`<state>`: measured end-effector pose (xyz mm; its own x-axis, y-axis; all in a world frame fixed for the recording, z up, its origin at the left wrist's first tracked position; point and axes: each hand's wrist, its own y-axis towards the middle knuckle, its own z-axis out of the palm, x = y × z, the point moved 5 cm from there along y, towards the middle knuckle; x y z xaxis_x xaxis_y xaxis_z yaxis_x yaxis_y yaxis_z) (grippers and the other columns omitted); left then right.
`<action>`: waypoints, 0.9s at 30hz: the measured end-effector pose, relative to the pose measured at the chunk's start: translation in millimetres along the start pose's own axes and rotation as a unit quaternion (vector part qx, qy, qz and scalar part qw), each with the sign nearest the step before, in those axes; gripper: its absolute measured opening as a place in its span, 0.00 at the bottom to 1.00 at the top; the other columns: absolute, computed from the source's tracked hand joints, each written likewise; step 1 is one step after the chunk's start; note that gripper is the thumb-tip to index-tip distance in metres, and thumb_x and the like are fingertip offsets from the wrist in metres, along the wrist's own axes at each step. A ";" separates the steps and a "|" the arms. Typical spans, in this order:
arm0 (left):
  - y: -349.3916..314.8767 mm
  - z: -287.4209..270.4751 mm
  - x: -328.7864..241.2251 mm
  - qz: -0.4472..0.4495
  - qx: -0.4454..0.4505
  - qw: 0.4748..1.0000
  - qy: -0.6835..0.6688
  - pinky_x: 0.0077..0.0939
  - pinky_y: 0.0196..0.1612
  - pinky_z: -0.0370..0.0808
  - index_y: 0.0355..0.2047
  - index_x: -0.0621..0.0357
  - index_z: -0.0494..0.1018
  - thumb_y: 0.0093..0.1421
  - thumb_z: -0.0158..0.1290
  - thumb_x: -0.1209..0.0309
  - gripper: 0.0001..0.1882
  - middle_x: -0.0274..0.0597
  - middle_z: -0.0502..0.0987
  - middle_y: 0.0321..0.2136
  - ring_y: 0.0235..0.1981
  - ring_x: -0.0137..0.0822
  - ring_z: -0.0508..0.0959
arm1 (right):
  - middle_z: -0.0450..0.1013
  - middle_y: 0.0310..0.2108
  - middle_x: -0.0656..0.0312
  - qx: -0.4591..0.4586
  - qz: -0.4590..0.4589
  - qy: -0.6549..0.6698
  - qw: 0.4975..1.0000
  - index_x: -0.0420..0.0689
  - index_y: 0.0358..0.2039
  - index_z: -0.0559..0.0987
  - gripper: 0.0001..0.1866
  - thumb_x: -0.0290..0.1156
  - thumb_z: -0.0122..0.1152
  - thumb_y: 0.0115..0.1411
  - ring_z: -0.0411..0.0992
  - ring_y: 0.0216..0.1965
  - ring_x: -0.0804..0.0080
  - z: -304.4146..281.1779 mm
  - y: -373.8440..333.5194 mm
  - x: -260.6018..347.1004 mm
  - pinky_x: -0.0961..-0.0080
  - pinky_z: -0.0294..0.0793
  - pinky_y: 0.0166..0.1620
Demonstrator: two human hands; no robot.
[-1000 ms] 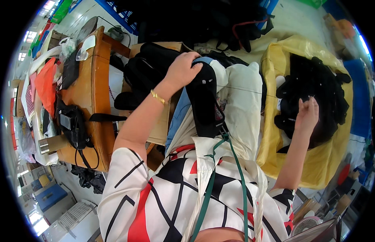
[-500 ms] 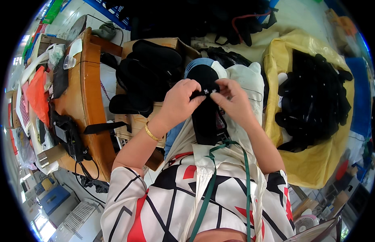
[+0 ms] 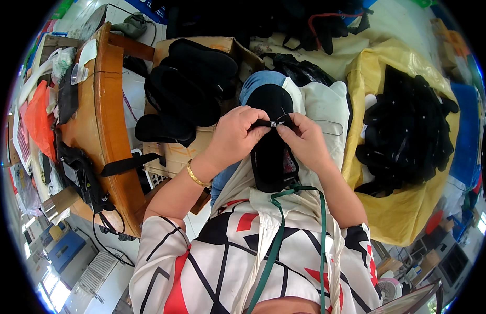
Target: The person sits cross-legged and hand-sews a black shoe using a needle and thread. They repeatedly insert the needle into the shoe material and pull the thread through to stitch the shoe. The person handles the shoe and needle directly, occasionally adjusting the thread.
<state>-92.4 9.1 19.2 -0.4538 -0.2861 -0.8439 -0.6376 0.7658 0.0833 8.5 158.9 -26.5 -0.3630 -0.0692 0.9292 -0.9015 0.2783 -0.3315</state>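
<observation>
A black cloth shoe (image 3: 269, 162) lies lengthwise over my lap, its opening toward me and its rounded end away from me. A black strap (image 3: 260, 124) crosses above it, with a small shiny clasp (image 3: 273, 124) at its middle. My left hand (image 3: 238, 131) pinches the strap left of the clasp, thumb and forefinger pressed together. On the other side, my right hand (image 3: 304, 138) is closed on the strap, the thumb close to the clasp. Fingers partly hide how the strap joins the shoe.
Several black shoes (image 3: 183, 97) fill a cardboard box (image 3: 175, 144) ahead left. A yellow sack (image 3: 394, 222) of black pieces stands at the right. To the left is a cluttered wooden table (image 3: 109, 141). Dark items lie in a blue crate (image 3: 143, 9) at the far side.
Both hands have drawn the strap's two sides together, and two separate shiny bits now meet as one clasp. The shoe stays on the lap; the view has shifted slightly.
</observation>
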 end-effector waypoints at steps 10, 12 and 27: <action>6.8 5.9 24.5 -0.175 0.019 0.978 -0.115 0.27 0.26 0.68 0.31 0.63 0.74 0.64 0.57 0.61 0.15 0.41 0.74 0.18 0.20 0.32 0.73 | 0.71 0.24 0.55 -0.042 -0.168 -0.337 0.925 0.39 0.25 0.77 0.12 0.33 0.66 0.58 0.74 0.26 0.57 -11.8 -26.1 27.9 0.63 0.71 0.28; 7.5 7.5 30.9 -0.196 0.016 0.973 -0.125 0.26 0.25 0.68 0.30 0.64 0.74 0.63 0.58 0.61 0.16 0.39 0.74 0.17 0.20 0.28 0.73 | 0.71 0.24 0.56 -0.100 -0.193 -0.430 0.876 0.39 0.26 0.78 0.10 0.32 0.65 0.59 0.74 0.26 0.56 -19.3 -28.5 28.3 0.62 0.70 0.28; 6.0 11.4 40.3 -0.172 -0.056 0.980 -0.080 0.26 0.25 0.68 0.27 0.63 0.74 0.60 0.61 0.64 0.14 0.41 0.73 0.17 0.18 0.28 0.70 | 0.52 0.18 0.70 -0.070 0.014 0.621 0.781 0.50 0.22 0.60 0.20 0.41 0.45 0.72 0.51 0.21 0.77 6.8 -36.6 -7.1 0.72 0.61 0.37</action>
<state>-107.5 8.7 -20.4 -0.1031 -0.4151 -0.9039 -0.8047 0.5690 -0.1695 42.4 142.7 -22.1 0.2052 0.8960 0.3937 -0.8308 0.3721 -0.4138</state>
